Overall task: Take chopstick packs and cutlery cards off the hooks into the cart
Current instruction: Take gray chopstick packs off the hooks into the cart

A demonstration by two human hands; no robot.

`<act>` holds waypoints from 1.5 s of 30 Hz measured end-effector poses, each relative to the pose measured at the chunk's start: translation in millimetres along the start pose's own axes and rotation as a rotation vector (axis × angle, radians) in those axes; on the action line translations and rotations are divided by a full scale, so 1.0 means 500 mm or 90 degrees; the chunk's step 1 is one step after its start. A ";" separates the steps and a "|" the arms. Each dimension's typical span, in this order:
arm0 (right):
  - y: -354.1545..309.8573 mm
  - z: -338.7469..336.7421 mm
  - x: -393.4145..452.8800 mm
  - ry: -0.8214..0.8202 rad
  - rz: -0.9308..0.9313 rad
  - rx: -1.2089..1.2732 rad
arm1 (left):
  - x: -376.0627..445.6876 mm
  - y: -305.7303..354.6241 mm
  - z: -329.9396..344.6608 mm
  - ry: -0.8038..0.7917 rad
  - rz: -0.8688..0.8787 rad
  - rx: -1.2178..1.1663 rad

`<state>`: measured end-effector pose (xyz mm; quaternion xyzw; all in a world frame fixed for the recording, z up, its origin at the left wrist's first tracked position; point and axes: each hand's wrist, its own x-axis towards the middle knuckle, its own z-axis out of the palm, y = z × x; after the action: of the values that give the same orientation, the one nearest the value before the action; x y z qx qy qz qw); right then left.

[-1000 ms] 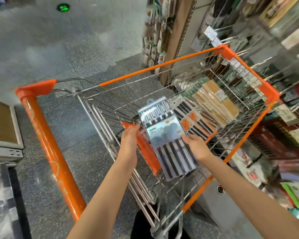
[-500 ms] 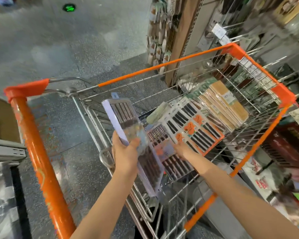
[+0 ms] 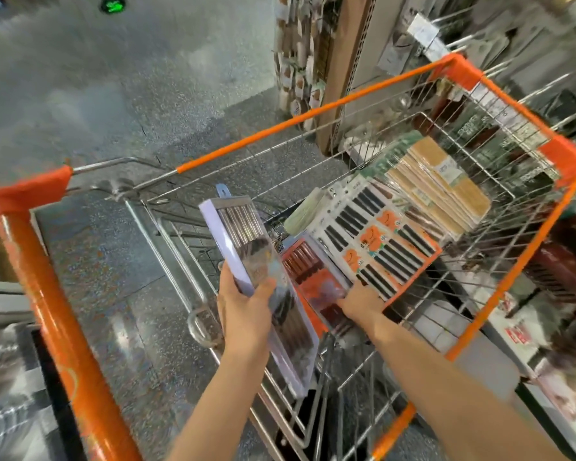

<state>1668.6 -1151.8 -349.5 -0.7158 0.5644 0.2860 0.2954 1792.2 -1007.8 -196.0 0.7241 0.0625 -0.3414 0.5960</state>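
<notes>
Above cart (image 3: 316, 112), left hand (image 3: 243, 311) grips chopstick pack (image 3: 253, 271) lengthwise, hang-tab away.

Orange chopstick cards (image 3: 376, 247) read "10".

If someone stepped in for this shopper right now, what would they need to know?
Left hand grips a lilac-backed clear chopstick pack, held tilted over the near end of the orange-trimmed wire cart.
Right hand reaches into the cart and touches an orange-backed chopstick pack; its fingers are hidden.
Done: white-and-orange cards of black chopsticks and pale wooden chopstick bundles lie in the cart.
Left: put the lilac pack in, then fetch more from the hooks.
</notes>
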 end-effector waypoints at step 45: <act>1.157 -0.752 -0.901 0.848 -0.177 0.968 | -0.967 0.131 0.967 -0.644 0.249 -0.111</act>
<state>1042.0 -1253.4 176.1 -0.4115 0.5584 -0.6413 0.3280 1254.6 -1311.3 105.4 0.4159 -0.3392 -0.5232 0.6620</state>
